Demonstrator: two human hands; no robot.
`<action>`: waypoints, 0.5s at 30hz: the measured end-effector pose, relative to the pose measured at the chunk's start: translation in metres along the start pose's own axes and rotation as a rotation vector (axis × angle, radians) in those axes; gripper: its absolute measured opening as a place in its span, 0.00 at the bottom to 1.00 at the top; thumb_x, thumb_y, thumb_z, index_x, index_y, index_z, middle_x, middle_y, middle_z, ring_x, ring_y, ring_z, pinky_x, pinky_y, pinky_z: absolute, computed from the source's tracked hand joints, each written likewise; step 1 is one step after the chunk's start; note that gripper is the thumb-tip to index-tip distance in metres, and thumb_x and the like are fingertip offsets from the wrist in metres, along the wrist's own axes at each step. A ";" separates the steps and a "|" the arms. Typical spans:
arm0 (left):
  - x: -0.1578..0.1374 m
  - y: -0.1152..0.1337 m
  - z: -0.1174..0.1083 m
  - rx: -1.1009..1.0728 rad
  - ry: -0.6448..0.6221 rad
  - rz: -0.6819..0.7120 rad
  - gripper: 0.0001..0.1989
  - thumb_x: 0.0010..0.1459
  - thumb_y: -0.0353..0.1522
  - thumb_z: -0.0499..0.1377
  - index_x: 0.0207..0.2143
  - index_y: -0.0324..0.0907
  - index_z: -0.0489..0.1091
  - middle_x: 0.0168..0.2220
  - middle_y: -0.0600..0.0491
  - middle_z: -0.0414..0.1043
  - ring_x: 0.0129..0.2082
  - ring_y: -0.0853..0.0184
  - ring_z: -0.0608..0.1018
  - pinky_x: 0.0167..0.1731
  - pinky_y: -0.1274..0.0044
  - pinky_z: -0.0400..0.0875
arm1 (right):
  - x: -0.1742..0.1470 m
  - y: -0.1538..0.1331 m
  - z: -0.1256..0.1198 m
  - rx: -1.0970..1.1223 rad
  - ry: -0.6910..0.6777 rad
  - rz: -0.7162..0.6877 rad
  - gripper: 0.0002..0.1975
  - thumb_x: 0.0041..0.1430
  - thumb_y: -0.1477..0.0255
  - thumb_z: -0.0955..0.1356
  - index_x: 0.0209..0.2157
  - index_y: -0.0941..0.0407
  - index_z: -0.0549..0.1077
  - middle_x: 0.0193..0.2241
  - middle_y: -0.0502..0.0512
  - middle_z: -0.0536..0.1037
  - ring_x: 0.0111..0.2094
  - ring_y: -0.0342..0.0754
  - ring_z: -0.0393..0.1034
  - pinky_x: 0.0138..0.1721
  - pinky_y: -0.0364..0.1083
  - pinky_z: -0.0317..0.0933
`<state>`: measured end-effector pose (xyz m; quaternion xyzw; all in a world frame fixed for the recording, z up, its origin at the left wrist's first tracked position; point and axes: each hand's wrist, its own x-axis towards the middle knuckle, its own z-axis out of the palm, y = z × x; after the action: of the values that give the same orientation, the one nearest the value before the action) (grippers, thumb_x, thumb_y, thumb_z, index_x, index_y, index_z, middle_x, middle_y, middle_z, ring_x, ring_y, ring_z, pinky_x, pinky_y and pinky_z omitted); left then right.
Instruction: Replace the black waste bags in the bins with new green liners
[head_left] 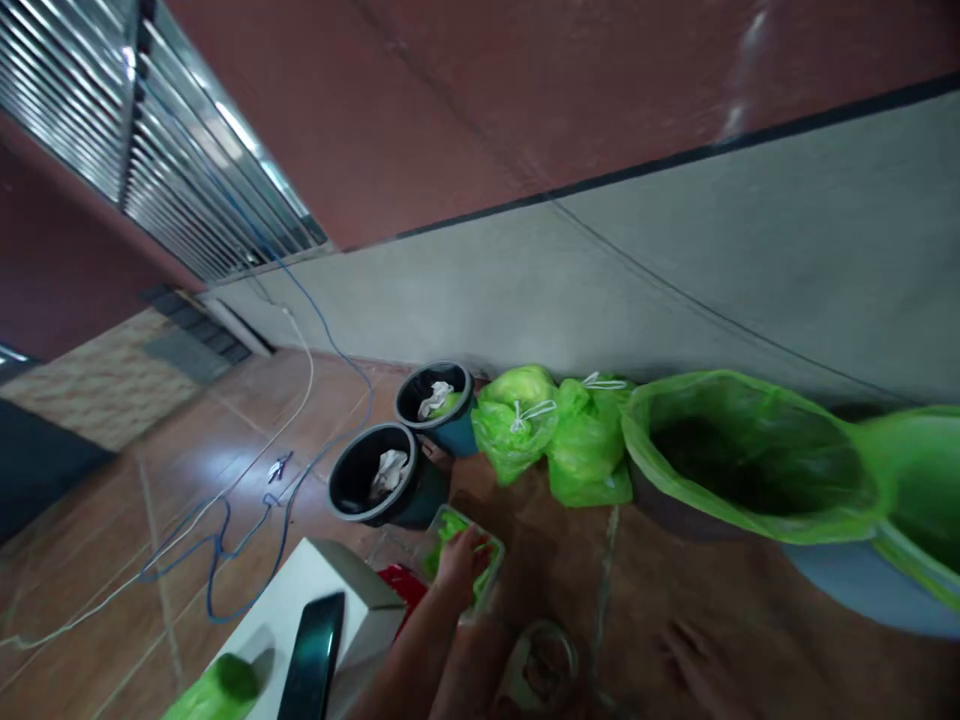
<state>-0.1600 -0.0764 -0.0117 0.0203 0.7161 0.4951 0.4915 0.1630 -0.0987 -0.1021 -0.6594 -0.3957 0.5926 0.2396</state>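
Observation:
My left hand (461, 557) reaches into a clear plastic tub (496, 580) on the floor. Its fingers are curled on a green plastic bag (450, 525), one of the crumpled green pieces inside; the fingertips are partly hidden. Beside the tub, partly under my forearm, lies something red (405, 585). A round clear container (547, 660) stands close to my leg. My right hand does not show; a dim, blurred shape at lower right looks like a bare foot (690, 655).
Two dark bins (379, 515) (409, 390) hold white and green scraps. Tied green bags (514, 420) (589, 440) lean at the wall, left of green-lined bins (739, 385). A phone (311, 655) and green roll-like item (214, 690) lie on a white box (322, 560). Cables (217, 550) cross the floor.

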 end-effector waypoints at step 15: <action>0.082 0.122 -0.102 -0.511 0.427 -0.092 0.12 0.59 0.33 0.53 0.45 0.39 0.65 0.33 0.49 0.70 0.30 0.67 0.75 0.26 0.78 0.72 | 0.036 -0.229 0.277 -0.322 -0.597 -0.303 0.22 0.61 0.65 0.60 0.53 0.62 0.65 0.45 0.64 0.74 0.36 0.45 0.71 0.34 0.42 0.61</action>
<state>-0.3318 -0.0425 0.0239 -0.2401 0.6557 0.6292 0.3414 -0.1616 0.0186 0.0060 -0.4206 -0.6296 0.6467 0.0916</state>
